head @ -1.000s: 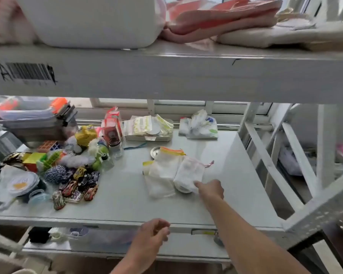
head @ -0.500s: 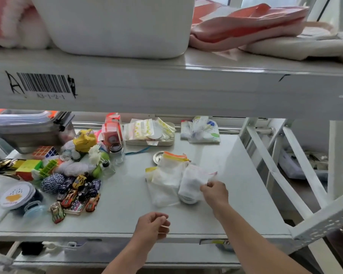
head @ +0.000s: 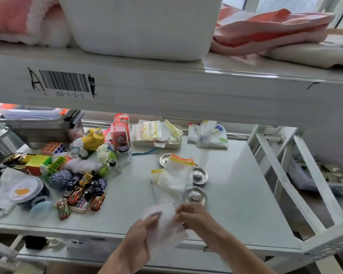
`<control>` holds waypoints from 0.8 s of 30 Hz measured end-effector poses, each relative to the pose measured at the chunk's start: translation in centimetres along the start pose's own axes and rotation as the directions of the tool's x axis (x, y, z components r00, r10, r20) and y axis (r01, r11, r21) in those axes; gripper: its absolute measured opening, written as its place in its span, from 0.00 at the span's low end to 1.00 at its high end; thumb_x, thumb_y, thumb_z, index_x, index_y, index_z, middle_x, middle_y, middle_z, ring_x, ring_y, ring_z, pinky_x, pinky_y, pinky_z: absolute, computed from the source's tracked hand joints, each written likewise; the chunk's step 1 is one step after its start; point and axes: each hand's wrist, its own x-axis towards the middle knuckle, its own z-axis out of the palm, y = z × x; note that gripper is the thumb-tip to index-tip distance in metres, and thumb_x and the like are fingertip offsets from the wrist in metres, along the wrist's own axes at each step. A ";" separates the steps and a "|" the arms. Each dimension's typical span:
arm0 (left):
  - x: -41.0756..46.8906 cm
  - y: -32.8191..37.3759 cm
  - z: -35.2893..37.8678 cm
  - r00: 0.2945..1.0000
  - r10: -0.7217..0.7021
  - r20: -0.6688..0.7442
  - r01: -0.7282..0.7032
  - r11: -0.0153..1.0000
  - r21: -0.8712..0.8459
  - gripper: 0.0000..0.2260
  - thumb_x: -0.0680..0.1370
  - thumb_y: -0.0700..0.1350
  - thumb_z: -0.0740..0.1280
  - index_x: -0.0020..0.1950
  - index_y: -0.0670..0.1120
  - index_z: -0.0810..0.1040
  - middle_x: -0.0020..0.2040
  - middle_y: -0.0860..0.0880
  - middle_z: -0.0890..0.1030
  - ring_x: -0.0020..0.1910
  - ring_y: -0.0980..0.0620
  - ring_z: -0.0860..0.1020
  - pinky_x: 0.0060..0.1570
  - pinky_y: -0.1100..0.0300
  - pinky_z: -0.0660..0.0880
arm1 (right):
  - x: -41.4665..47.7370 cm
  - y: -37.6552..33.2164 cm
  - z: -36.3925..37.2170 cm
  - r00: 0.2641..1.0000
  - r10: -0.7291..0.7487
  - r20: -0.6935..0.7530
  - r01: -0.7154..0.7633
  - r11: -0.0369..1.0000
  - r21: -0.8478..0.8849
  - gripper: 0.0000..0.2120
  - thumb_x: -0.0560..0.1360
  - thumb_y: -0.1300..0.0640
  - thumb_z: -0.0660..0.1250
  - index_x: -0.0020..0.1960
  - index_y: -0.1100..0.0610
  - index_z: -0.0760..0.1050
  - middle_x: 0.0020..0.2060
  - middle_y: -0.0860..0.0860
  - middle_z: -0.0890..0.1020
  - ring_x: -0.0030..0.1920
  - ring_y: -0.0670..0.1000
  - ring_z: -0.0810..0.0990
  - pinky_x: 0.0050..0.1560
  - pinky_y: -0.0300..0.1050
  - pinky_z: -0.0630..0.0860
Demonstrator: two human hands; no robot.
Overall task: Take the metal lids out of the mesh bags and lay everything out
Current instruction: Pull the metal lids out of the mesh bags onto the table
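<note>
Hands first, since only the head camera shows this moment: the left hand (head: 141,232) and the right hand (head: 194,216) both have their grip closed on one white mesh bag (head: 164,224), lifted just above the front edge of the desk (head: 235,204). Each hand pinches a side of the bag, probably to spread its mouth or feel for what is inside; the picture is blurred there, so I cannot tell whether a lid remains in it

Just beyond the right hand a metal lid (head: 195,195) lies bare on the desk, knob up, and a second lid (head: 200,176) sits a little further back, touching the edge of the bag pile (head: 174,175). A third lid (head: 164,159) peeks out behind that pile, partly covered by an orange-trimmed bag. The pile lies flat in the middle of the desk, within easy reach of both hands, which suits working through the bags one at a time

To the left, well apart from the lids, toy cars (head: 81,196), a ball of twine (head: 60,178) and puzzle cubes (head: 53,148) crowd the desk; the right side is bare, so there seems room to lay things out
</note>
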 end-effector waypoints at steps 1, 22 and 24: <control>0.1 0.1 -0.8 0.998 0.037 -0.044 -0.037 0.999 0.014 0.17 0.82 0.36 0.57 0.52 0.34 0.86 0.56 0.30 0.85 0.44 0.37 0.87 0.44 0.44 0.84 | 1.2 0.2 -0.5 0.997 -0.007 -0.075 -0.001 0.994 -0.109 0.02 0.68 0.60 0.70 0.38 0.59 0.79 0.32 0.51 0.78 0.33 0.47 0.77 0.35 0.41 0.74; -2.6 1.9 -3.0 0.994 -0.039 -0.106 0.033 0.997 -0.065 0.20 0.72 0.43 0.70 0.62 0.37 0.83 0.58 0.35 0.83 0.49 0.35 0.82 0.53 0.40 0.78 | 4.7 -0.6 2.4 0.634 -0.770 -0.072 0.528 0.499 -0.687 0.08 0.76 0.64 0.67 0.52 0.56 0.81 0.56 0.50 0.85 0.57 0.46 0.81 0.60 0.37 0.74; -2.0 2.0 -3.0 0.992 -0.076 -0.098 0.066 0.993 -0.101 0.22 0.78 0.48 0.65 0.64 0.34 0.80 0.58 0.32 0.83 0.50 0.34 0.82 0.55 0.39 0.78 | 1.5 2.0 4.3 0.660 -0.742 0.114 0.600 0.430 -0.675 0.08 0.74 0.62 0.67 0.49 0.51 0.80 0.57 0.47 0.85 0.56 0.43 0.82 0.59 0.37 0.75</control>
